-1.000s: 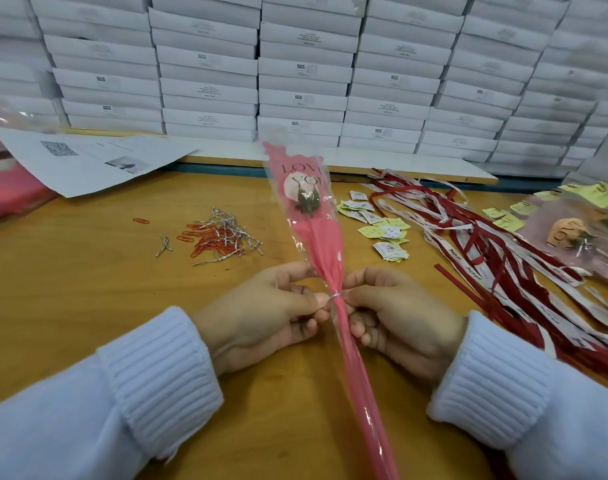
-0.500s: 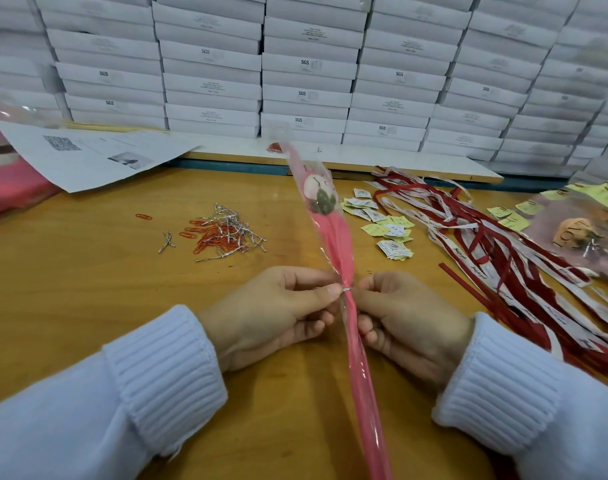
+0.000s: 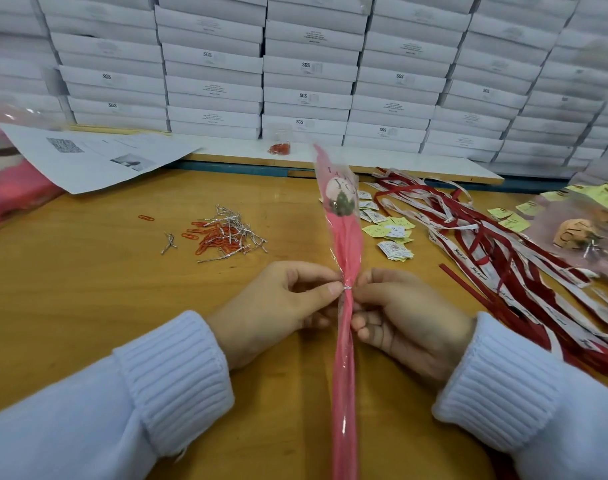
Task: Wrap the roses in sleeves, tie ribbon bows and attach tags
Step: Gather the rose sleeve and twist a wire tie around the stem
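A rose in a pink and clear sleeve point(image 3: 345, 237) stands tilted away from me over the wooden table point(image 3: 88, 289), its pale bud near the top. A thin silver twist tie point(image 3: 347, 287) circles the gathered sleeve at mid-stem. My left hand point(image 3: 278, 306) pinches the sleeve at the tie from the left. From the right, my right hand point(image 3: 406, 317) pinches at the same spot with curled fingers. Red and white ribbons point(image 3: 503, 258) lie in a heap to the right. Small paper tags point(image 3: 394, 244) lie beside them.
A pile of silver twist ties and red paper clips point(image 3: 223, 233) lies at centre left. Printed paper sheets point(image 3: 98, 157) and pink sleeves point(image 3: 8, 192) are at the far left. A wrapped rose point(image 3: 582, 237) lies at the right edge. Stacked white boxes point(image 3: 306, 71) wall the back.
The sleeved rose has turned about its stem and swung slightly right. Both hands stayed at the twist tie, fingers shifting a little.
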